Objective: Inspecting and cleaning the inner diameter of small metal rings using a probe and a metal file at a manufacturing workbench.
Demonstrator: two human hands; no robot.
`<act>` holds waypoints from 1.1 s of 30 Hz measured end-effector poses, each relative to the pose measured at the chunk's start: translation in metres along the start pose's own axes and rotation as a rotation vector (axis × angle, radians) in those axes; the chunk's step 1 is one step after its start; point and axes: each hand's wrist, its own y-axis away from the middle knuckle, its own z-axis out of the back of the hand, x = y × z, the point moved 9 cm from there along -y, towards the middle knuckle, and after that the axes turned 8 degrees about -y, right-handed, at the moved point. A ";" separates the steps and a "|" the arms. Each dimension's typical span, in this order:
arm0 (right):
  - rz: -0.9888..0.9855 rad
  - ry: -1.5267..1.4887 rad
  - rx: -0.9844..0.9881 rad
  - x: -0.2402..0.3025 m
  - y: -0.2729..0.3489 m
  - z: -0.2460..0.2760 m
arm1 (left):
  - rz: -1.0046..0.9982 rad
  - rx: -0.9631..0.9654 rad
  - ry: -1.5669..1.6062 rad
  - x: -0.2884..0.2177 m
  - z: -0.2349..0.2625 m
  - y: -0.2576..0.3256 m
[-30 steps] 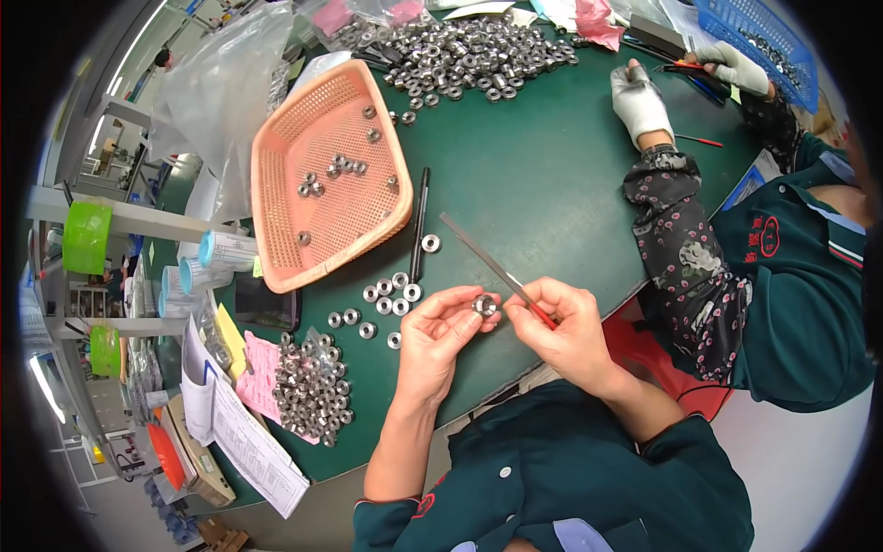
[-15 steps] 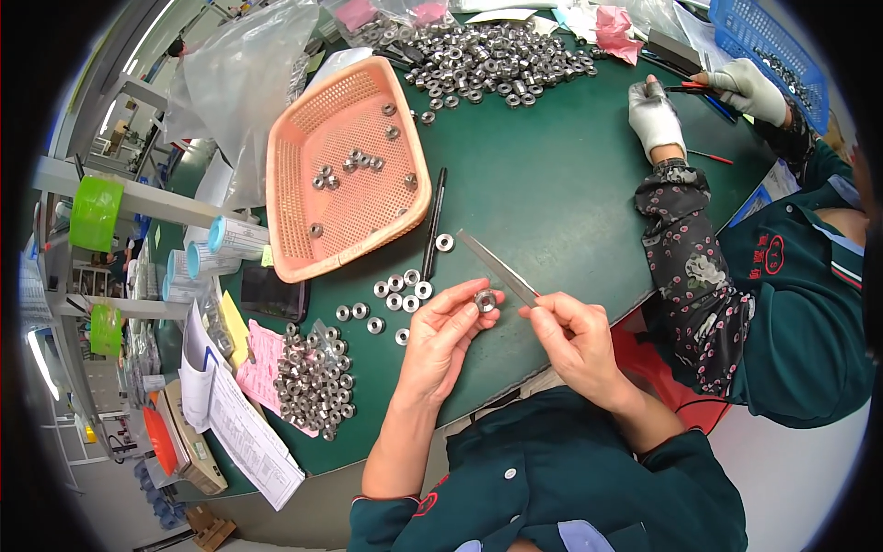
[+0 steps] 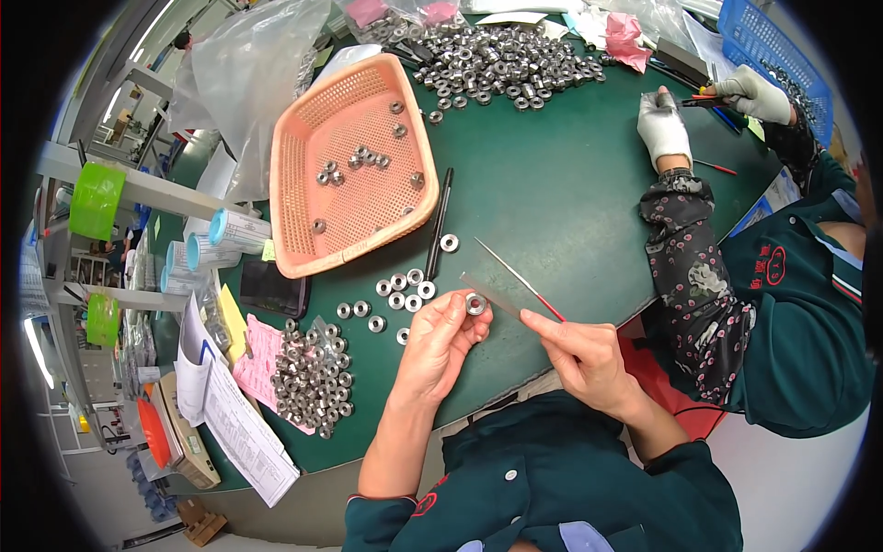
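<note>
My left hand [image 3: 440,345] pinches a small steel ring [image 3: 468,304], its round bore facing up. My right hand [image 3: 589,363] is closed round the end of a flat grey strip that looks like a file [image 3: 495,296], blurred by motion. The strip's far part lies over or just beside the ring; whether they touch I cannot tell. Beyond it a thin pointed tool with a red handle [image 3: 520,279] appears to lie on the table. Several loose steel rings [image 3: 397,301] lie left of my left hand, near a black rod [image 3: 440,230].
An orange basket [image 3: 285,198] with several rings stands at left. Ring heaps lie at the back [image 3: 506,60] and near left [image 3: 313,382], beside papers [image 3: 244,428]. On the right a co-worker's gloved hands [image 3: 664,129] work with a red-handled tool [image 3: 704,100] near a blue basket [image 3: 763,37].
The file has swung down and nearer to me with my right hand, baring the thin red-handled tool. My left hand has shifted slightly left with the ring.
</note>
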 end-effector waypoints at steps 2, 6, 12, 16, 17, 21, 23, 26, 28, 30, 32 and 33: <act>0.047 0.045 -0.022 0.002 0.004 -0.001 | 0.010 -0.010 -0.005 0.000 -0.001 0.001; 0.092 0.143 0.012 0.006 0.009 -0.003 | 0.014 0.049 0.062 0.002 -0.002 0.000; 0.155 0.216 0.004 0.014 0.001 -0.008 | 0.115 0.109 -0.021 0.015 -0.006 0.004; 0.094 0.133 -0.283 -0.001 -0.018 0.012 | 0.130 0.147 -0.021 0.014 -0.012 0.004; -0.061 0.082 -0.254 -0.003 -0.016 0.015 | 0.128 0.145 -0.024 0.012 -0.012 0.003; -0.341 -0.297 -0.146 -0.024 -0.009 0.004 | 0.117 0.117 -0.029 0.010 -0.011 0.001; -0.423 -0.412 -0.146 -0.033 -0.008 -0.002 | 0.098 0.105 -0.024 0.008 -0.015 0.001; -0.502 -0.546 -0.124 -0.038 -0.007 -0.011 | 0.102 0.101 -0.053 0.010 -0.012 0.000; -0.499 -0.561 -0.106 -0.037 -0.008 -0.013 | 0.105 0.087 -0.052 0.009 -0.010 0.001; -0.473 -0.524 -0.127 -0.034 -0.008 -0.010 | 0.106 0.073 -0.051 0.008 -0.009 0.001; -0.476 -0.514 -0.126 -0.035 -0.005 -0.009 | 0.108 0.042 -0.007 0.007 -0.006 0.001; -0.481 -0.502 -0.128 -0.036 -0.003 -0.008 | 0.106 0.039 -0.008 0.007 -0.005 0.001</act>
